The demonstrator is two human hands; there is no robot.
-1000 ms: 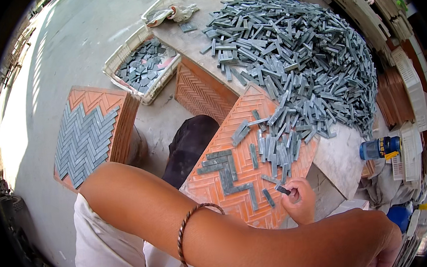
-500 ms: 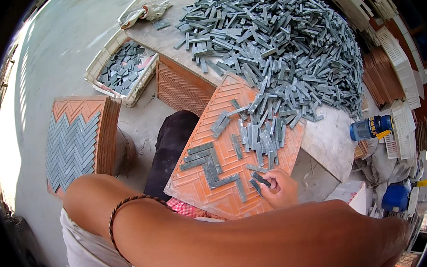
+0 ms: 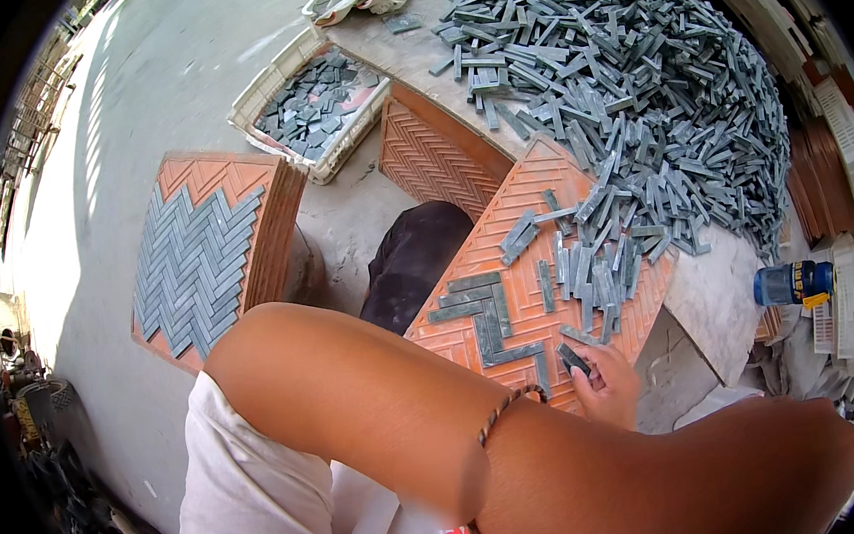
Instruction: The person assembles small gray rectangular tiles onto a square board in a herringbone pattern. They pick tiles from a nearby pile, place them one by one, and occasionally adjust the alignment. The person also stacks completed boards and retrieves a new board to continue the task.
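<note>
A small, dark grey stone strip tile [image 3: 573,358] is pinched in my right hand [image 3: 609,385], over the lower right part of an orange herringbone-grooved mould board [image 3: 459,350]. Bare arms cross the lower view and cover that hand's wrist. My left hand does not show. Several strip tiles [image 3: 493,322] lie fitted in the grooves, forming a zigzag just left of my right hand. A loose cluster of strips [image 3: 593,279] spreads over the board's right side. Beyond it rises a large heap of the same strips [image 3: 634,90] on a pale worktop [image 3: 717,314].
At left stands a stack of boards [image 3: 280,248], its top covered with herringbone tiles [image 3: 196,260]. A cream plastic crate [image 3: 246,131] holds flat tile pieces. Another grooved board [image 3: 438,151] leans against the worktop. A blue bottle [image 3: 791,283] stands at the right edge.
My view has swung left, so the scene sits further right. The arms across the lower view have shifted, and a cord band shows further right. My right hand still pinches a strip beside the board's pattern.
</note>
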